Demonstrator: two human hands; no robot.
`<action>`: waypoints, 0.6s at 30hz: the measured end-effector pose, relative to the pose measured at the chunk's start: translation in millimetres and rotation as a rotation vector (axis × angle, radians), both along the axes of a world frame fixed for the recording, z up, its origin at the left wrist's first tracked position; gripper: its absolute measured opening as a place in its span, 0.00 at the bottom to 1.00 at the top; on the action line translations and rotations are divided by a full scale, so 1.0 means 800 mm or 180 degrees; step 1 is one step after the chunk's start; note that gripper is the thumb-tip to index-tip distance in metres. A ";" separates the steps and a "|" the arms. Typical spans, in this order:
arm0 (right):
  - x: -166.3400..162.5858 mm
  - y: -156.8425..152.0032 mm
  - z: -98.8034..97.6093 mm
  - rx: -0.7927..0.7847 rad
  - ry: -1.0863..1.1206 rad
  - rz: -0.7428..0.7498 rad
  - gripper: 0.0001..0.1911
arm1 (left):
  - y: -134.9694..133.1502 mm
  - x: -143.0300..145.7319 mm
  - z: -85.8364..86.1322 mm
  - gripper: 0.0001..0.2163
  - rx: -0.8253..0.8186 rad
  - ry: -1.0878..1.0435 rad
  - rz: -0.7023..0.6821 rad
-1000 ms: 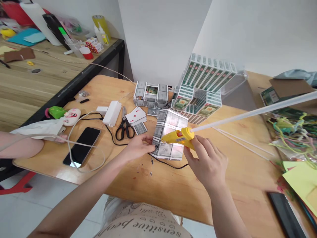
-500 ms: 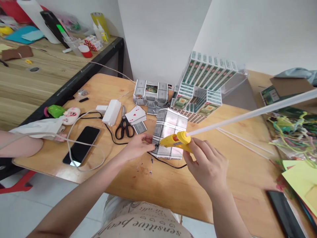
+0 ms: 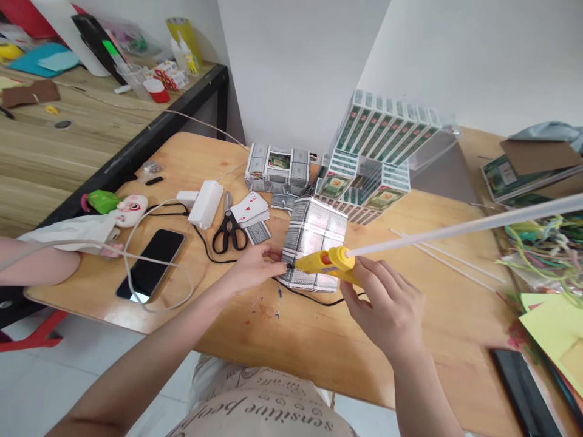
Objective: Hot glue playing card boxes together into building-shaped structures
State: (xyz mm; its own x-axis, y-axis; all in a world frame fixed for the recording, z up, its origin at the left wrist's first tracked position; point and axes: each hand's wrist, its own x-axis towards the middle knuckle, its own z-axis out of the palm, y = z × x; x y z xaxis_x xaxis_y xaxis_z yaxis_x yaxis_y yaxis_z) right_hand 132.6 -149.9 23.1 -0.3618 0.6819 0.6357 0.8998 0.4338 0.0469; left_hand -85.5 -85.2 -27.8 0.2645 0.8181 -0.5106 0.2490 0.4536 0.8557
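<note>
My right hand (image 3: 387, 300) is wrapped round a yellow hot glue gun (image 3: 325, 260). A long white glue stick (image 3: 437, 232) juts from the gun's back end toward the upper right. The nozzle points left, at the near left edge of a box-like piece covered in grey-backed playing cards (image 3: 317, 227). On that same edge, the fingers of my left hand (image 3: 255, 267) grip the card piece. Whether the nozzle touches the cards I cannot tell. Just left lie black-handled scissors (image 3: 228, 233) and loose playing cards (image 3: 250, 209).
Behind stand a second card-covered piece (image 3: 277, 169) and stacked green card boxes (image 3: 387, 130). A phone (image 3: 151, 264), a white power block (image 3: 206, 203) and cables lie left. Spare glue sticks (image 3: 450, 261) lie right. Another person's arm (image 3: 40, 258) rests at the left edge.
The glue gun and my right hand have shifted slightly right and down, and the glue stick's far end has dropped. My left hand keeps its hold on the card piece.
</note>
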 end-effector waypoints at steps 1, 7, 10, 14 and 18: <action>0.000 -0.001 -0.001 -0.0026 0.0028 -0.0016 0.10 | 0.000 0.000 0.000 0.14 -0.0004 0.0020 0.0003; 0.003 -0.005 -0.007 -0.0098 0.0070 -0.0113 0.10 | 0.001 -0.001 -0.004 0.13 -0.0010 0.0041 0.0059; 0.003 -0.005 -0.008 -0.0087 0.0057 -0.0116 0.09 | 0.000 -0.002 -0.005 0.13 -0.0042 0.0005 0.0062; 0.001 -0.005 -0.009 -0.0147 0.0091 -0.0082 0.09 | 0.000 -0.002 -0.008 0.13 -0.0003 0.0020 0.0028; 0.004 -0.009 -0.013 -0.0329 0.0310 -0.0109 0.10 | 0.001 -0.003 -0.010 0.13 -0.0022 0.0025 0.0016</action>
